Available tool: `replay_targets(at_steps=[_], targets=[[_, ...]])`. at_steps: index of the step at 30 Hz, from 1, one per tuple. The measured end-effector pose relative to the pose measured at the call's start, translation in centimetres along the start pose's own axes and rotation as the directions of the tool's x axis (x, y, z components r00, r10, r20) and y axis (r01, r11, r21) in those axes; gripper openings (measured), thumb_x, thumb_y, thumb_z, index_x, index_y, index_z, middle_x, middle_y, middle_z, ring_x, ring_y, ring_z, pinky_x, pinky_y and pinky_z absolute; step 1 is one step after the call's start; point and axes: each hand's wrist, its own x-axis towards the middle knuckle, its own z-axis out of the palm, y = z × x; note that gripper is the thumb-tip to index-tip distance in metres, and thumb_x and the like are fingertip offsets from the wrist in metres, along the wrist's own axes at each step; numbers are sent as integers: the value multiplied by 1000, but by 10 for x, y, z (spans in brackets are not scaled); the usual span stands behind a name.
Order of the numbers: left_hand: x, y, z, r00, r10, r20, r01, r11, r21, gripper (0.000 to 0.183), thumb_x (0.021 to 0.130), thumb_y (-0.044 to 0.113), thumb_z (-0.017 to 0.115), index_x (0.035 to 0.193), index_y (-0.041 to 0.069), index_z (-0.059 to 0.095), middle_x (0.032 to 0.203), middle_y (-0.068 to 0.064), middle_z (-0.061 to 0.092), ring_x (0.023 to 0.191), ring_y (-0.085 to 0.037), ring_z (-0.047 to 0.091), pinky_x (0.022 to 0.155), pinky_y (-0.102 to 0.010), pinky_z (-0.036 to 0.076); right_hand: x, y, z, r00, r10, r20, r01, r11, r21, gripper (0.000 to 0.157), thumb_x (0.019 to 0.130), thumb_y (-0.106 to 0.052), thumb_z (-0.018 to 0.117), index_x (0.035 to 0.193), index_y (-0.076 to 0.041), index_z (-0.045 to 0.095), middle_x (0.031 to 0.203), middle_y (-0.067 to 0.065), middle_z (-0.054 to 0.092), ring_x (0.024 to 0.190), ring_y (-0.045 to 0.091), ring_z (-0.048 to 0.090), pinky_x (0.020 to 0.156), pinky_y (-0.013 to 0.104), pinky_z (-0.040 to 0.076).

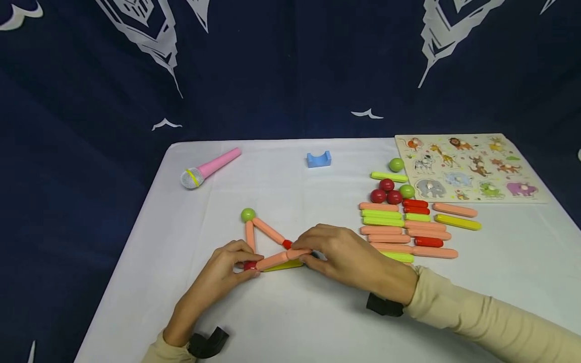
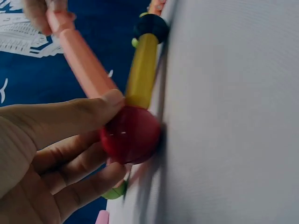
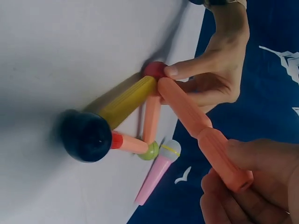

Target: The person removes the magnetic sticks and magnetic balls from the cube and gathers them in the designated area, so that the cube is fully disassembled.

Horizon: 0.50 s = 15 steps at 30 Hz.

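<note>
My left hand grips a dark red ball at one corner of a frame of sticks and balls. Two salmon sticks, joined end to end, slant up from that ball. Between its thumb and fingers, my right hand pinches the free end of the outer one. A yellow stick runs low from the red ball to a black ball. Another salmon stick links the red ball to a green ball, and a salmon stick with a red end leads back towards the black ball.
Loose salmon, green, red and yellow sticks lie in rows at the right, with red balls and green balls behind. An animal puzzle board stands at the back right. Farther back are a pink microphone and a blue cradle-shaped block.
</note>
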Motion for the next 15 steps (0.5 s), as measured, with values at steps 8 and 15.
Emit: replay_targets(at_steps=[8, 15], targets=[[1, 0, 3, 999, 48, -22, -47, 998, 36, 22, 73, 3, 85, 94, 6, 78, 91, 9, 62, 85, -9, 56, 71, -27, 50, -2, 3, -2, 999, 34, 32, -36, 998, 61, 22, 89, -13, 75, 111, -16, 75, 108, -8, 70, 100, 6, 63, 84, 28, 54], [-1, -1, 2, 999, 45, -25, -44, 998, 37, 22, 73, 3, 85, 94, 9, 78, 92, 10, 62, 85, -9, 55, 71, -27, 50, -28, 18, -18, 981, 192, -8, -191, 980, 51, 30, 83, -6, 79, 110, -19, 75, 108, -13, 69, 101, 7, 63, 81, 30, 55]])
